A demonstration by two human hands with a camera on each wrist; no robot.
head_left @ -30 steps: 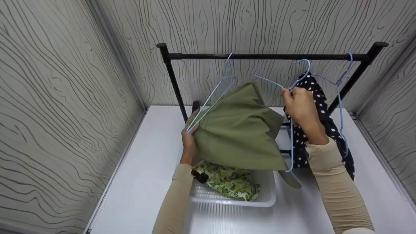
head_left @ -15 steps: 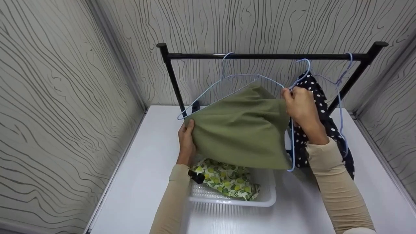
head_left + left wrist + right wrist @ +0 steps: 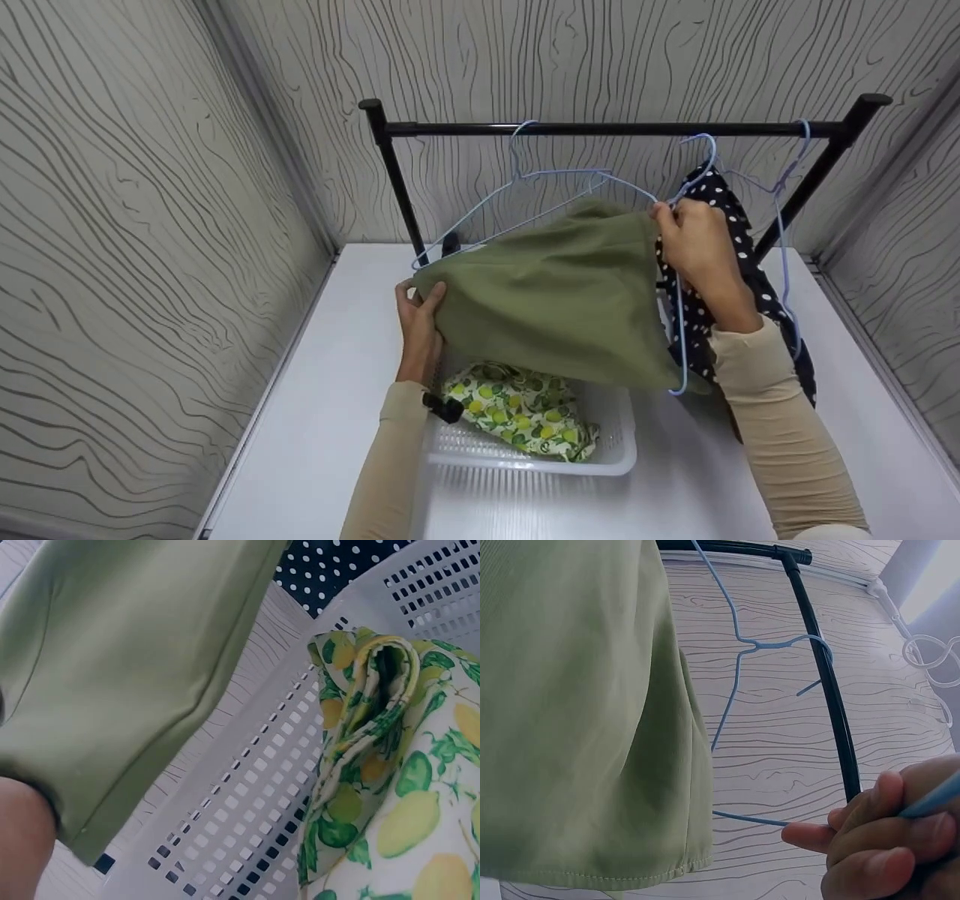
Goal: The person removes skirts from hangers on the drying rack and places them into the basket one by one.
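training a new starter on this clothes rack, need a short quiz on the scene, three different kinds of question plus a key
1. Multiple choice: what does the person's left hand hold?
a) a black metal rail
b) an olive-green cloth garment
c) a black cloth with white polka dots

2. True or false: the white cloth with yellow lemons and green leaves lies in the white perforated plastic basket.

3. Fill in the gap: the person's ____ hand grips a thin light-blue hanger.

Key:
1. b
2. True
3. Right; the right hand has its fingers curled round it.
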